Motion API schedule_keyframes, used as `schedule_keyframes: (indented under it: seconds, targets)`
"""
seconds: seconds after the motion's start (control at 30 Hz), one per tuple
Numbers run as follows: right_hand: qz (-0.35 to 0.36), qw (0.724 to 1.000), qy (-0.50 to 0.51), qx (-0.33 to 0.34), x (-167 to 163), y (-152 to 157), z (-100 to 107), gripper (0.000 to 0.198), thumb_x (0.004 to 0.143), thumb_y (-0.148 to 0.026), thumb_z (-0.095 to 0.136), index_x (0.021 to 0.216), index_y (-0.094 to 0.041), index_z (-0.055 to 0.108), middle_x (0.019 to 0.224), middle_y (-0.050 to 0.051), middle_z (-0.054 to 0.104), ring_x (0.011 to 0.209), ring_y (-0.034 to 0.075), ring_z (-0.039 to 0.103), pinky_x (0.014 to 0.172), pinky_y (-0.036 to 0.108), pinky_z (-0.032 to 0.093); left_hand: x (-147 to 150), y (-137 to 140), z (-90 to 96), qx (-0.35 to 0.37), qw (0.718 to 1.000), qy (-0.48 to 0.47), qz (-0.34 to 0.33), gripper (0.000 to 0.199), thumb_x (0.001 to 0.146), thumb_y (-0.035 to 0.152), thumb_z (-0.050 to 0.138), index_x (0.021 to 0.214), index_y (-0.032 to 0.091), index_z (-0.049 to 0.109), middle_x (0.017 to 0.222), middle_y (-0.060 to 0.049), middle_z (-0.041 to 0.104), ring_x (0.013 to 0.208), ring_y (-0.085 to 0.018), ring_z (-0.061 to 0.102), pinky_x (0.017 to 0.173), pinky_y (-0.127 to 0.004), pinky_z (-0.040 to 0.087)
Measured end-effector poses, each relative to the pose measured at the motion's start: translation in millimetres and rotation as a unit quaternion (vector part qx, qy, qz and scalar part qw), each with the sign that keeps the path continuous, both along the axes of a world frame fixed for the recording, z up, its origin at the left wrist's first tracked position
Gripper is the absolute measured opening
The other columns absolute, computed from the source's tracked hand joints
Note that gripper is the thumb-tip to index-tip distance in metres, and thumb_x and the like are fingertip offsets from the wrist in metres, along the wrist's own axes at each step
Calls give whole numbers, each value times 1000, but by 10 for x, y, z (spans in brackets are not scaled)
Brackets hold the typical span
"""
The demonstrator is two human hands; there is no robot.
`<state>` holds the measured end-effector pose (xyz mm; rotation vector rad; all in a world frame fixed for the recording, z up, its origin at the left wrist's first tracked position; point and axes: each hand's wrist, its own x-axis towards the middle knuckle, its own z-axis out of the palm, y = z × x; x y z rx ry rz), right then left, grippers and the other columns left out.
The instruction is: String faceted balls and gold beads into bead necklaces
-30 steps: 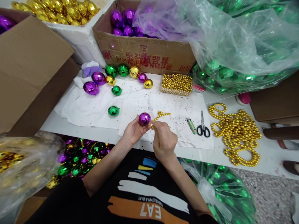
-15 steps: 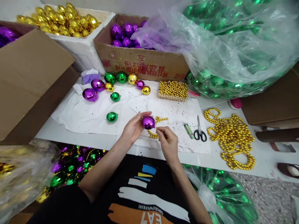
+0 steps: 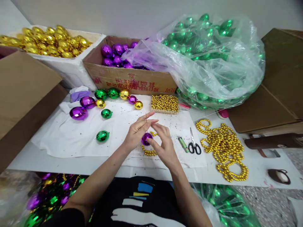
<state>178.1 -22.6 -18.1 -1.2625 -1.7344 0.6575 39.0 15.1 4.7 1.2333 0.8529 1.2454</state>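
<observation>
A shiny faceted purple ball [image 3: 146, 139] is in front of me, over the white cloth [image 3: 78, 143]. My right hand [image 3: 165, 143] curls round it, the thumb on its front and the fingers bent above. My left hand [image 3: 136, 131] is closed at the ball's upper left, pinching a thin upright needle [image 3: 146, 118] whose tip stands above the fingers. Whether the needle is still inside the ball is hidden by the fingers. Under the ball, on the cloth, lies a short gold bead strand [image 3: 149, 153], partly covered.
Loose green balls [image 3: 102, 136] and a purple ball [image 3: 78, 113] lie left. A tray of gold beads [image 3: 165, 104] sits ahead. Scissors [image 3: 194, 146], a small green tube [image 3: 183, 144] and gold bead chains [image 3: 224, 146] lie right. A carton [image 3: 132, 82] and plastic bag [image 3: 220, 75] stand behind.
The needle has swung from a slant to nearly upright, and the purple ball now hangs lower. My right hand has moved from the needle's lower end onto the ball. The head view has shifted.
</observation>
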Motion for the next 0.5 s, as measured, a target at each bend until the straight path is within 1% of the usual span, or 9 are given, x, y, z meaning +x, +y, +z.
schedule_keyframes:
  seconds: [0.07, 0.13, 0.2, 0.23, 0.3, 0.33, 0.4, 0.43, 0.5]
  targets:
    - [24, 995, 64, -66, 23, 12, -31, 19, 92, -33, 61, 103, -22, 72, 111, 7, 71, 109, 22, 60, 96, 40, 48, 28, -6, 13, -9, 1000, -12, -12, 25, 92, 38, 63, 103, 23, 80, 141, -7, 61, 137, -26, 49, 119, -37, 32]
    - [26, 974, 159, -161, 51, 25, -72, 19, 92, -33, 59, 84, -19, 70, 84, 5, 72, 85, 18, 64, 81, 33, 51, 47, 29, 2, -28, 998, -56, -6, 29, 93, 42, 62, 102, 22, 80, 139, -8, 62, 137, -27, 48, 117, -38, 34]
    - [16, 934, 259, -245, 109, 41, -112, 23, 89, -37, 62, 80, -17, 69, 65, 1, 66, 61, 13, 57, 61, 27, 46, 39, 146, -59, -45, 995, -88, -24, 33, 93, 46, 59, 104, 22, 79, 138, -8, 64, 135, -27, 51, 113, -39, 40]
    - [-1, 915, 303, -266, 154, 51, -125, 24, 87, -39, 65, 81, -17, 69, 58, -1, 61, 53, 11, 50, 53, 24, 40, 29, 244, -111, -53, 993, -90, -53, 34, 94, 48, 58, 107, 23, 78, 137, -9, 64, 132, -27, 54, 109, -40, 44]
    - [-69, 889, 372, -257, 274, 73, -122, 25, 84, -42, 69, 85, -17, 69, 51, -5, 49, 45, 7, 36, 45, 21, 27, 24, 519, -247, -58, 990, -53, -120, 36, 94, 47, 58, 116, 24, 73, 136, -10, 64, 126, -28, 58, 103, -43, 48]
    - [-106, 880, 400, -233, 343, 83, -104, 25, 83, -42, 71, 86, -17, 69, 50, -7, 43, 44, 6, 32, 44, 21, 22, 44, 690, -323, -53, 988, -11, -143, 36, 94, 43, 58, 121, 23, 71, 135, -10, 65, 123, -27, 60, 102, -44, 49]
    - [-152, 865, 441, -182, 478, 96, -39, 24, 83, -41, 73, 88, -18, 69, 50, -8, 36, 45, 5, 27, 44, 20, 19, 151, 1064, -466, -5, 983, 140, -117, 31, 94, 30, 57, 121, 20, 70, 130, -11, 67, 121, -26, 60, 104, -43, 47]
    - [-159, 862, 453, -165, 537, 96, 1, 23, 83, -41, 73, 88, -18, 69, 50, -8, 34, 45, 5, 27, 44, 20, 18, 238, 1248, -525, 32, 964, 251, -86, 30, 94, 23, 55, 119, 18, 70, 129, -12, 67, 121, -25, 60, 106, -43, 44]
    - [-158, 862, 459, -149, 629, 81, 73, 22, 84, -40, 73, 89, -18, 70, 51, -8, 35, 46, 5, 29, 45, 20, 20, 449, 1570, -613, 107, 878, 463, -62, 30, 92, 16, 54, 118, 15, 68, 130, -14, 63, 125, -27, 55, 109, -43, 40]
